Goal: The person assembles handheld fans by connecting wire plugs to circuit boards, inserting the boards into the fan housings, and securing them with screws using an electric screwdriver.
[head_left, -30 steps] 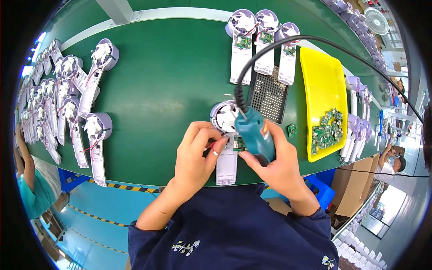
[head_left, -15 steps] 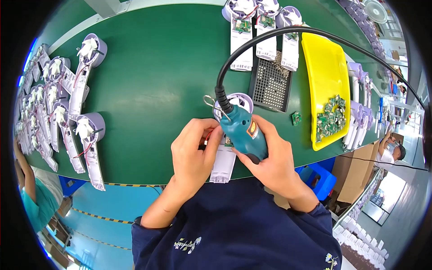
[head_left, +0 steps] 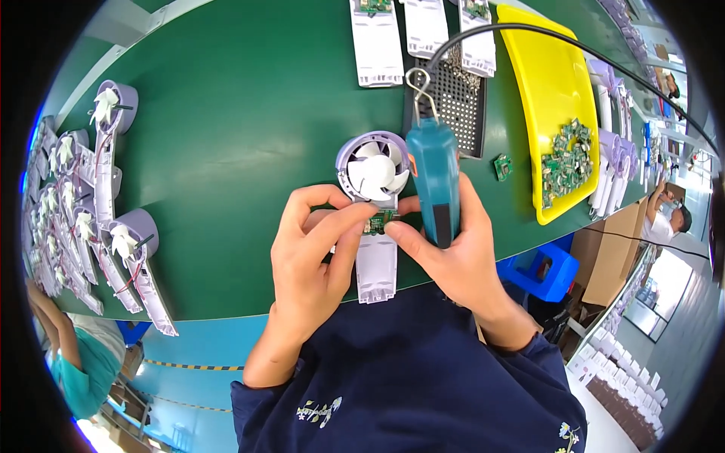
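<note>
A lilac hand-held fan half shell [head_left: 375, 257] lies on the green table [head_left: 226, 151], its white blades at the far end. A small green circuit board [head_left: 377, 222] sits in its neck. My left hand [head_left: 313, 257] pinches that board with thumb and forefinger. My right hand [head_left: 453, 257] grips a teal electric screwdriver [head_left: 434, 189], its cable running up and to the right, while the thumb also touches the board.
A yellow tray [head_left: 547, 83] of green circuit boards lies at the right, beside a black perforated screw tray [head_left: 461, 106]. One loose board [head_left: 503, 167] lies between them. Fan shells line the left edge [head_left: 113, 226] and the far edge [head_left: 374, 38]. Other people stand at both lower sides.
The screwdriver has swung from slanted over the fan neck to lying along my right palm. Both hands' fingertips have closed in on the circuit board. The view has moved nearer.
</note>
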Demonstrator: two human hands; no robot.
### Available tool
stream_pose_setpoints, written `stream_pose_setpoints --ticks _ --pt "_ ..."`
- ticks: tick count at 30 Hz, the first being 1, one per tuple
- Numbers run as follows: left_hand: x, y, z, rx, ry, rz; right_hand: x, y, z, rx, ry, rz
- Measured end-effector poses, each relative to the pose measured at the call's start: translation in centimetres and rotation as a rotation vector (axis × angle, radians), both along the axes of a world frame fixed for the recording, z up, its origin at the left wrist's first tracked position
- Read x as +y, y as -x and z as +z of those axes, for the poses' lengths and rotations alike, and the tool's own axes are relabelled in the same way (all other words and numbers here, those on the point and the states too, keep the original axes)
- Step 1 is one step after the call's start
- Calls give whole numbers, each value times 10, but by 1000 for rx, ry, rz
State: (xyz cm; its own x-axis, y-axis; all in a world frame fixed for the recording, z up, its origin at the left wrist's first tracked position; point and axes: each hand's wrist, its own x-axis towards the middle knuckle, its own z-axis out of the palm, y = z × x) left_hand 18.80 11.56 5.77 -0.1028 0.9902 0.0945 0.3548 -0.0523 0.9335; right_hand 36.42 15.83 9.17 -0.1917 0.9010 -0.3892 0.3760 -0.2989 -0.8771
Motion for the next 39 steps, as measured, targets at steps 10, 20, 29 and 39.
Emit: stream_pose_setpoints --ticks 10,20,29,39 --pt "0 -1 -2 9 -27 14 5 1 -6 146 23 -42" --pt "-4 -1 -5 -40 -21 50 1 5 -6 170 39 -67" --pt "-2 -2 2 -70 2 17 -6 7 -12 128 29 -111" --pt "-2 -5 -1 -101 71 62 -2 12 -14 186 17 -142"
